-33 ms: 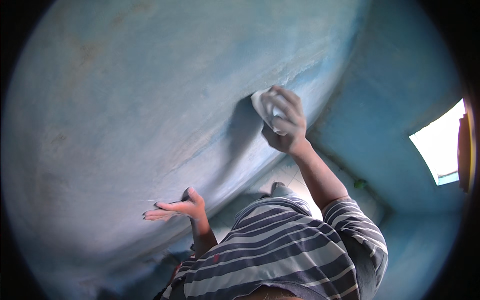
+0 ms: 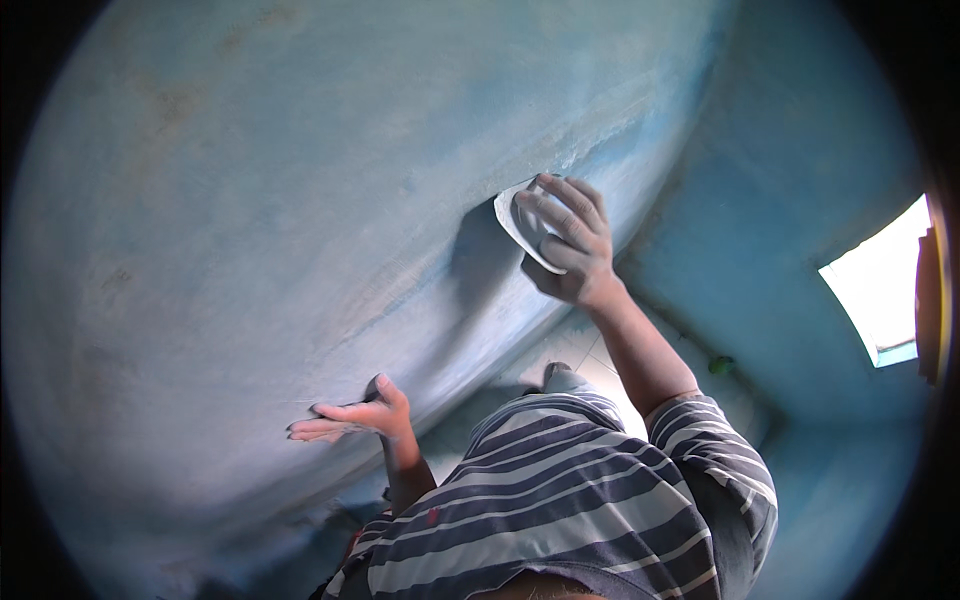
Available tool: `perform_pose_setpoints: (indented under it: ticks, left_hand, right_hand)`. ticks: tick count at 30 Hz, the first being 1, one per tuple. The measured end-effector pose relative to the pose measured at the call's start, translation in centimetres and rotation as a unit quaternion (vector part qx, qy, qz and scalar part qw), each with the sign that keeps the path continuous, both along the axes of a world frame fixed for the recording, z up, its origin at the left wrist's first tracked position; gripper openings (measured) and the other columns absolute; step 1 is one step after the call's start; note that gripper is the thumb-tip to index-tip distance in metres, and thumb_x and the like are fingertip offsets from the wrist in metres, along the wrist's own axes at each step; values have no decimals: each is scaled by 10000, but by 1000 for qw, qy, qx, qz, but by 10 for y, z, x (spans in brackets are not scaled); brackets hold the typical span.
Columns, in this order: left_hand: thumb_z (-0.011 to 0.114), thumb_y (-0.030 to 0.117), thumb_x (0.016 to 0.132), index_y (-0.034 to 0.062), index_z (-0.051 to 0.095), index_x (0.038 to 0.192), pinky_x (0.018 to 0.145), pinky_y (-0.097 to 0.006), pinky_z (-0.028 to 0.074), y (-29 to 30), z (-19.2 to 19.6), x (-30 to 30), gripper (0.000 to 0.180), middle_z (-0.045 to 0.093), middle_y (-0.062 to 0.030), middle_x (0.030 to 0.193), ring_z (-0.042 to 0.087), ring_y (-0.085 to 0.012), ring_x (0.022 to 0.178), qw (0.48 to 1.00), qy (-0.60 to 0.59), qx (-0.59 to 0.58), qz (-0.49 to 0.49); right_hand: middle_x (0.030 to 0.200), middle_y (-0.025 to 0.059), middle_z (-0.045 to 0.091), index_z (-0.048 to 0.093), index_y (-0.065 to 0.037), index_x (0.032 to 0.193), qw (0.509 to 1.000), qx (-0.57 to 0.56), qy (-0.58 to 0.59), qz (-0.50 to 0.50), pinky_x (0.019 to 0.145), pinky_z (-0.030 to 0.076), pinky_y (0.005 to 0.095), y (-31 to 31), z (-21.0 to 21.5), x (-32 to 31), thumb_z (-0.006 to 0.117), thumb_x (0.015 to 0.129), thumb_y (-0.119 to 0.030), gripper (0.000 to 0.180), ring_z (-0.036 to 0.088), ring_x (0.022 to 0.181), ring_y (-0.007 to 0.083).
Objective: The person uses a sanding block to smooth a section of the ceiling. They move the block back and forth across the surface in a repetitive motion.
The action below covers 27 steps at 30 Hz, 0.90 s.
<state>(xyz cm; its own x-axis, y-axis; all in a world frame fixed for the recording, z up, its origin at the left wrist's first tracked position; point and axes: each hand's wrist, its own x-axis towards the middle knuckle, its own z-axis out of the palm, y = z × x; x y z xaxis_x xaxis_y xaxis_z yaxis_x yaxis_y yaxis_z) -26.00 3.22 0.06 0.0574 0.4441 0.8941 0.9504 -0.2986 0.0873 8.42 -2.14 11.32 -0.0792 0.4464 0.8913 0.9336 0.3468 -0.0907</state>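
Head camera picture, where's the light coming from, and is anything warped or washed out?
Head view: daylight enters through the window opening at right, which is blown out white; the right hand pressing a pale sheet casts a shadow leftward on the blue wall; fisheye bends the edges, corners black.

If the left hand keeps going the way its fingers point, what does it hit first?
Nothing but the blue wall: the left hand lies flat against it, fingers pointing left along bare surface. Depth is hard to judge.
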Motion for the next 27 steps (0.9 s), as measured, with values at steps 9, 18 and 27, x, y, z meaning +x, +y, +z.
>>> perform_pose_setpoints:
  ticks: [9,18,27]
  left_hand:
    - [473,661,978,-10,188,1595,1141,-731,16,-1,4,-1,955,7,-335,1661,-16,-557,1523,1000,2,27,-2]
    - [500,630,979,0,184,1600,1148,-719,17,-3,7,-4,939,2,-333,1663,-15,-558,1523,1000,0,20,-11]
    - [462,637,987,-4,177,1601,1143,-724,16,-3,8,-5,932,0,-321,1668,-16,-559,1522,1000,13,24,-3]
  right_hand:
    - [1250,155,683,549,-53,670,998,22,53,-39,1011,517,454,1,1,8,720,625,82,222,607,1251,390]
    - [1249,150,686,541,-60,675,998,47,39,-15,993,532,446,7,-4,5,761,656,55,248,613,1263,372]
    - [1257,179,677,521,-43,672,989,118,89,-19,951,540,461,19,-18,17,721,619,93,248,621,1238,404]
